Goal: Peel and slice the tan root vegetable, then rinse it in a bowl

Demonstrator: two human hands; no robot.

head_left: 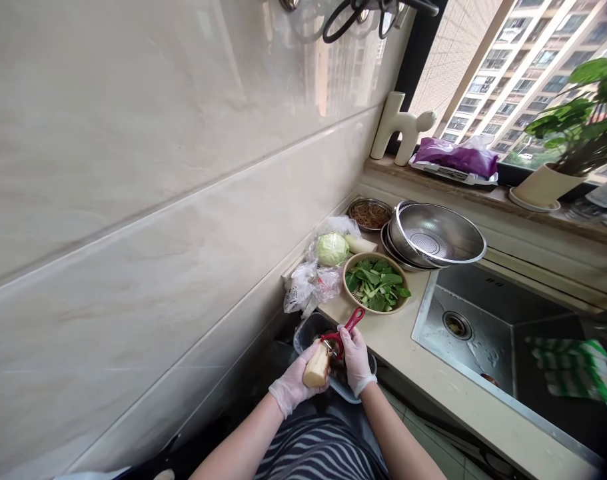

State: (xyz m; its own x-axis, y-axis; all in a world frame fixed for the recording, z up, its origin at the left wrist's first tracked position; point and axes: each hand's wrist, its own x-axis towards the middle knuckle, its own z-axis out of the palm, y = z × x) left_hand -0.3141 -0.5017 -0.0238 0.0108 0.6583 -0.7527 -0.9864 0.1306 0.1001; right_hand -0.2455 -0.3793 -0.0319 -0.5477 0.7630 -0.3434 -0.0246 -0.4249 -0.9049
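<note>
Both hands wear clear gloves. My left hand (296,383) is wrapped round a short, thick piece of pale root vegetable (315,372), its cut end facing me and brown skin left along one side. In my right hand (356,357) is a red peeler (354,320), its handle pointing up and away. The peeler's blade end lies at the far end of the vegetable; whether it touches cannot be made out. Beneath both hands sits a bin (307,327) with a clear liner, its contents mostly hidden by the hands.
On the counter (403,340) stand a basket of leafy greens (377,283), a cabbage (332,249), plastic bags (308,285), stacked steel colanders (436,233) and a bowl of brown strips (370,215). The sink (483,327) is at right, with a green-striped cloth (573,367). A tiled wall (158,233) borders the left.
</note>
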